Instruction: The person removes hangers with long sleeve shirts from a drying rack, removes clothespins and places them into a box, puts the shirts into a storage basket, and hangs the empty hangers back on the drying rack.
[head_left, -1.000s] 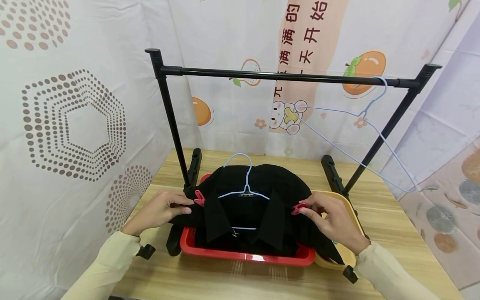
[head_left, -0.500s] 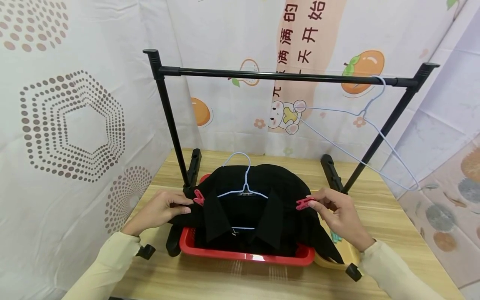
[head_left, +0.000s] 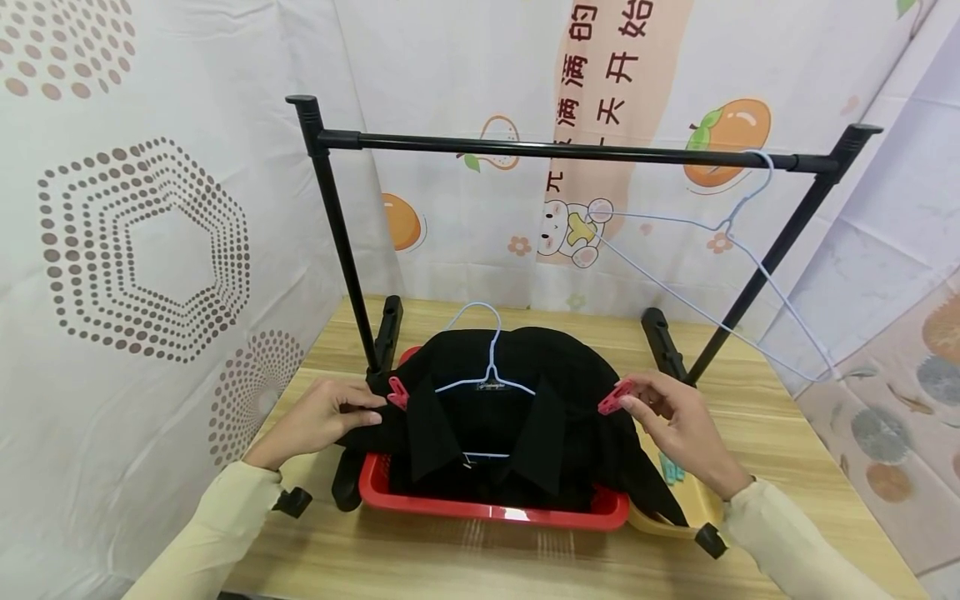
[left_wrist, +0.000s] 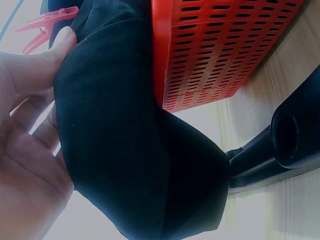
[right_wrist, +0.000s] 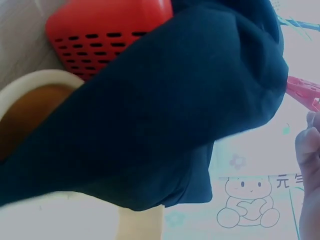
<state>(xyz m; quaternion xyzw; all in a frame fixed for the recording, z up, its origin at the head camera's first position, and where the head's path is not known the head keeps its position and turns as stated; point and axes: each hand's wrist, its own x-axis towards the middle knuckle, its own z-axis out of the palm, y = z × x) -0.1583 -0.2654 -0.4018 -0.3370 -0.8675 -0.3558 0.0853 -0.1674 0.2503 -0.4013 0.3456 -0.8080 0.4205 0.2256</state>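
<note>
A black collared shirt [head_left: 581,367] lies over the red basket [head_left: 495,512], with a light blue hanger [head_left: 492,371] inside its neck and the hook standing up. My left hand [head_left: 322,421] pinches the shirt's left side, its thumb [left_wrist: 62,42] on the cloth and the other fingers behind. Just past that thumb, a pink clothespin [head_left: 397,392] sits clipped on the shirt beside the collar. Between thumb and fingertips my right hand [head_left: 678,421] holds another pink clothespin [head_left: 615,397], at the edge of the shirt's right shoulder.
A black rack [head_left: 525,150] stands over the baskets, and a second blue hanger [head_left: 727,225] hangs at its right end. Beside the red basket is a yellow basket [head_left: 705,504] with green clothespins [head_left: 670,471] in it; the right sleeve drapes across its edge. Patterned curtains [head_left: 465,275] close the back.
My right hand has shifted a little outward to the right with its clothespin, which now tilts upward. The left hand and the shirt stay nearly still.
</note>
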